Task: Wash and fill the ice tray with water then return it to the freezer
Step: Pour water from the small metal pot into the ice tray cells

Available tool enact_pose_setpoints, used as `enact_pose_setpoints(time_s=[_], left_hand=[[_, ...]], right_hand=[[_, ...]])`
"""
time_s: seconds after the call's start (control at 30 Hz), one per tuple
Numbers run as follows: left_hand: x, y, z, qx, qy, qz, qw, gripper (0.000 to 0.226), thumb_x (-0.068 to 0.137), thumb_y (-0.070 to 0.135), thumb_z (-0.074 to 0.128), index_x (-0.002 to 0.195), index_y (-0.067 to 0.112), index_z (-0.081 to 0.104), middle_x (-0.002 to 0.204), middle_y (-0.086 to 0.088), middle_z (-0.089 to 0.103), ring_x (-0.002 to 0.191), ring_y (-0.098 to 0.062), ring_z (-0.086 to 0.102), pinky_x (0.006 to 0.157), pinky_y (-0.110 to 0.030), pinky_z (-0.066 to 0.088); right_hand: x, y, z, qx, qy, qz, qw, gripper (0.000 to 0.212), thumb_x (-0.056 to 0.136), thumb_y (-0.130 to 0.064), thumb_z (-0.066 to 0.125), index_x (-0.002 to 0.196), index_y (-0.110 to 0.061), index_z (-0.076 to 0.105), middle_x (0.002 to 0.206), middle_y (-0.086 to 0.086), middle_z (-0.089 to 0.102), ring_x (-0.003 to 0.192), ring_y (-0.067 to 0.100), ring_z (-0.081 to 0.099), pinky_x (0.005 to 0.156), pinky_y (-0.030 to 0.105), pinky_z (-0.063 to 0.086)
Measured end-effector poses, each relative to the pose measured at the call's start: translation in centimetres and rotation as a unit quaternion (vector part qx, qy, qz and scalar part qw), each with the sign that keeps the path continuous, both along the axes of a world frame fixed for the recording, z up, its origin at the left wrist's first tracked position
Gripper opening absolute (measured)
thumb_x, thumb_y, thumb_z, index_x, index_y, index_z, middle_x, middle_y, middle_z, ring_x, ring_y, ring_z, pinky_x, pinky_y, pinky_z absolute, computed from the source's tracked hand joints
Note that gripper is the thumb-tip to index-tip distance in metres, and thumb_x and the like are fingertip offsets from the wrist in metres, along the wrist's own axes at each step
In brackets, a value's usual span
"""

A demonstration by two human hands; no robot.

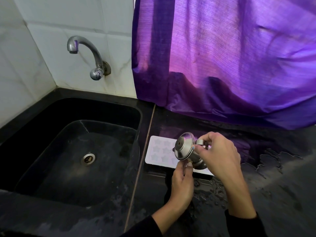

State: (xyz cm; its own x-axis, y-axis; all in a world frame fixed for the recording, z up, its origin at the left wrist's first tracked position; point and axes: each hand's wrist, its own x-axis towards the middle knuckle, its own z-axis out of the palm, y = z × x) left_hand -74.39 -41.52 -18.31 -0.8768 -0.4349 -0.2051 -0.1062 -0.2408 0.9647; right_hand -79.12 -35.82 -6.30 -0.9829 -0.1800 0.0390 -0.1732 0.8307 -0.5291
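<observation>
A white ice tray point(159, 151) with star-shaped cells lies flat on the black counter just right of the sink. Above its right part a small steel jug point(185, 148) is tilted on its side, lidded top towards the sink. My right hand point(220, 154) grips the jug by its handle. My left hand point(182, 183) comes from below, its fingertips pinching the jug's lower rim. The jug and hands hide the tray's right end. I cannot tell whether water is pouring.
The black sink point(140, 117) with a steel drain point(89, 158) lies at left. A chrome tap point(83, 47) sticks out of the white tiled wall, no water running. A purple curtain point(230, 57) hangs down onto the counter behind. The counter point(273, 168) at right is wet.
</observation>
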Motion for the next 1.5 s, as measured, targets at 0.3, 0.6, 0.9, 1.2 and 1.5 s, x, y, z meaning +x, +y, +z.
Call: enact_pose_setpoints(time_s=[0.3,0.6,0.9,1.2,1.5], left_hand=[[0.1,-0.1,0.0,0.003,0.006,-0.001,1.0,0.022,0.099,0.021,0.044,0.105,0.034,0.06,0.102,0.015,0.069,0.092,0.009,0.061,0.079,-0.015,0.047],[0.1,0.0,-0.2,-0.001,0.01,0.004,1.0,0.022,0.099,0.022,0.044,0.105,0.036,0.06,0.104,0.016,0.069,0.096,0.009,0.061,0.09,-0.024,0.047],[0.1,-0.1,-0.2,-0.016,0.024,0.024,0.999,0.025,0.1,0.022,0.042,0.117,0.034,0.057,0.115,0.017,0.066,0.111,0.002,0.057,0.102,-0.036,0.044],[0.0,-0.6,-0.3,-0.004,0.032,0.049,0.998,0.028,0.101,0.026,0.042,0.125,0.029,0.055,0.121,0.014,0.064,0.117,0.0,0.055,0.107,-0.04,0.041],[0.1,-1.2,-0.6,0.028,0.017,0.084,0.996,0.025,0.1,0.022,0.043,0.12,0.029,0.057,0.117,0.012,0.065,0.114,-0.004,0.057,0.105,-0.042,0.043]], right_hand=[[0.1,-0.1,0.0,0.005,0.004,0.006,1.0,0.015,0.082,-0.04,0.069,0.089,-0.03,0.061,0.103,-0.011,0.062,0.09,0.017,0.053,0.074,0.032,0.036],[0.0,0.0,-0.1,0.007,0.005,0.005,1.0,0.016,0.081,-0.041,0.069,0.089,-0.03,0.062,0.102,-0.012,0.062,0.09,0.017,0.054,0.074,0.032,0.036],[-0.1,0.6,0.2,-0.061,-0.021,-0.023,0.998,0.016,0.077,-0.04,0.072,0.084,-0.029,0.064,0.092,-0.011,0.067,0.089,0.016,0.058,0.073,0.032,0.038],[-0.1,-0.6,0.6,-0.063,-0.027,-0.005,0.998,0.016,0.077,-0.04,0.072,0.084,-0.028,0.062,0.091,-0.011,0.067,0.089,0.016,0.058,0.073,0.031,0.038],[0.5,-2.4,0.3,-0.012,0.004,0.042,0.999,0.013,0.083,-0.039,0.067,0.087,-0.029,0.06,0.101,-0.014,0.059,0.091,0.016,0.054,0.074,0.031,0.032]])
